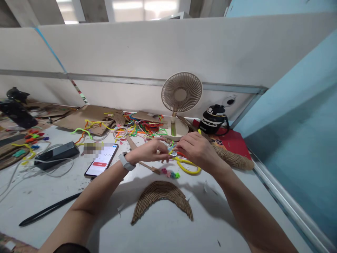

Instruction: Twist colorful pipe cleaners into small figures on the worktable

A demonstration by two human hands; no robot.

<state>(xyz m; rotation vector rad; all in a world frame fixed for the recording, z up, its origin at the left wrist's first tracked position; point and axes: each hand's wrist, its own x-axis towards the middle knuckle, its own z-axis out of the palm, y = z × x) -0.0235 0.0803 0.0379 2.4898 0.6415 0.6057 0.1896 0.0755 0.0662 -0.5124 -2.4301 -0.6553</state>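
My left hand (152, 150), with a grey watch on its wrist, has its fingers pinched at the end of a yellow fuzzy stem. Just right of it, my right hand (193, 149) is closed on yellow stem too, with a tip poking out above its knuckles. The yellow fuzzy stem (189, 172) loops on the table below the right hand. Small pink, teal and green fuzzy pieces (171, 173) lie beneath the hands. Nearer to me rests a brown crescent of coiled cord (162, 191).
A fan (181, 93) stands behind the hands, with a black bottle (212, 120) and a twine roll (233, 158) to its right. Coloured stems (139, 124) and cardboard (84, 117) lie at the back. A phone (102, 161), black box (56, 154) and black strap (50, 209) are left.
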